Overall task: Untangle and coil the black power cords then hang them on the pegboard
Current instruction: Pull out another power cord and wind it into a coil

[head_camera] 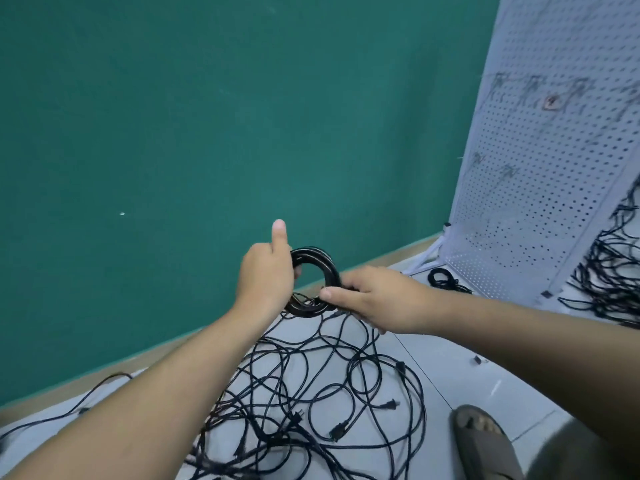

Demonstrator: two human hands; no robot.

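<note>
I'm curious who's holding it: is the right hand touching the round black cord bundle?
Touching. Head view: the right hand pinches the coiled cord at its right side.

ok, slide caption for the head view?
Left hand and right hand grip a coiled black cord above tangled cords on the floor, white pegboard at right.

Both forearms bare up to frame edge, sleeves not in view. Left hand (266,275) & right hand (377,299) bare too, thumbnails short & plain. Lower right: foot in a grey-brown open-toe slide sandal (485,445), one wide strap across top, toes showing at front. At bottom-right corner, dark grey-green garment cloth (571,455), blurred; can't tell if trousers or shorts.
</note>
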